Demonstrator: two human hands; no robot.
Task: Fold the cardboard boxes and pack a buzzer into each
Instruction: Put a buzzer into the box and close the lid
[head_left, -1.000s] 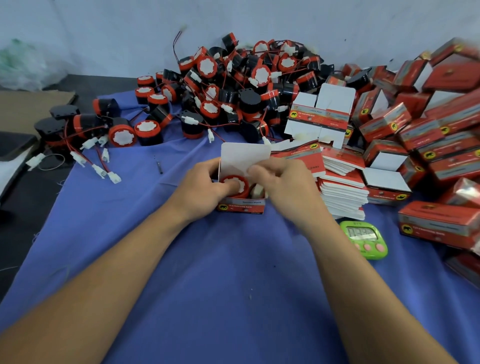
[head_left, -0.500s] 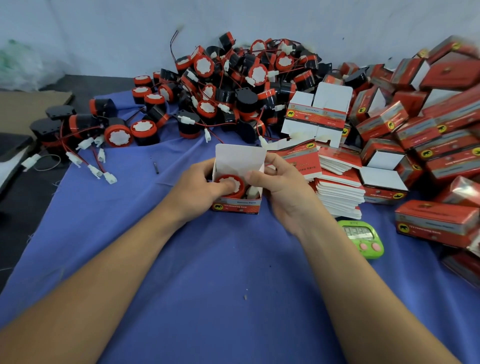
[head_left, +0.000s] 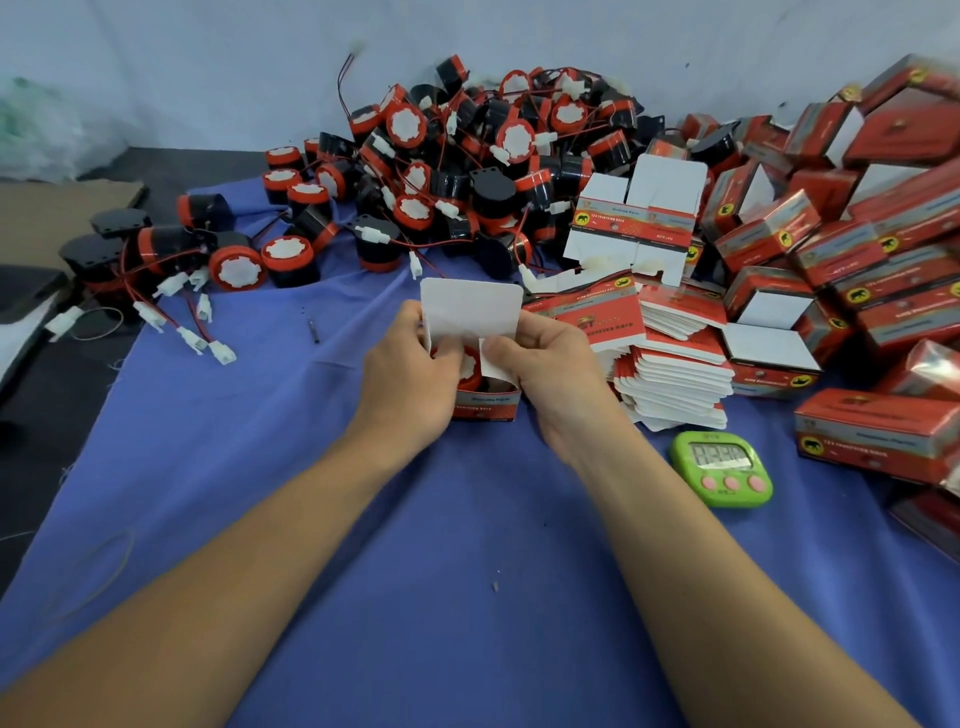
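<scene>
Cardboard box (head_left: 488, 408), red-printed and open at the top, sits on a blue cloth (head_left: 415, 571) at the centre of a work table. A red-faced buzzer (head_left: 465, 364) is inside it and its white lid flap (head_left: 470, 312) stands upright. A person's left hand (head_left: 410, 384) grasps the box's left side with curled fingers, while the right hand (head_left: 556, 374) pinches a white side flap (head_left: 493, 358) between thumb and fingers — both hands closed on the carton.

The cloth covers most of a dark surface (head_left: 47, 415) that shows along the left edge, and a pale blue-grey wall (head_left: 208, 62) rises behind. Against that wall lies a heap of loose buzzers (head_left: 467, 171), black-bodied with red rims. Their red wires and white plug connectors (head_left: 192, 338) trail onto the cloth to the left.

Just right of the hands is a stack of flat cartons (head_left: 675, 384), with one opened-out blank (head_left: 639, 218) propped behind it. Finished red boxes (head_left: 857, 244) crowd the right side in a jumble, one lying near a green digital timer (head_left: 722, 467) — its digits too blurred to read.

A brown cardboard sheet (head_left: 47, 218) and a blurred plastic bag (head_left: 31, 119) sit at far left. A small dark pin-like object (head_left: 314, 332) lies on the cloth left of the hands.
</scene>
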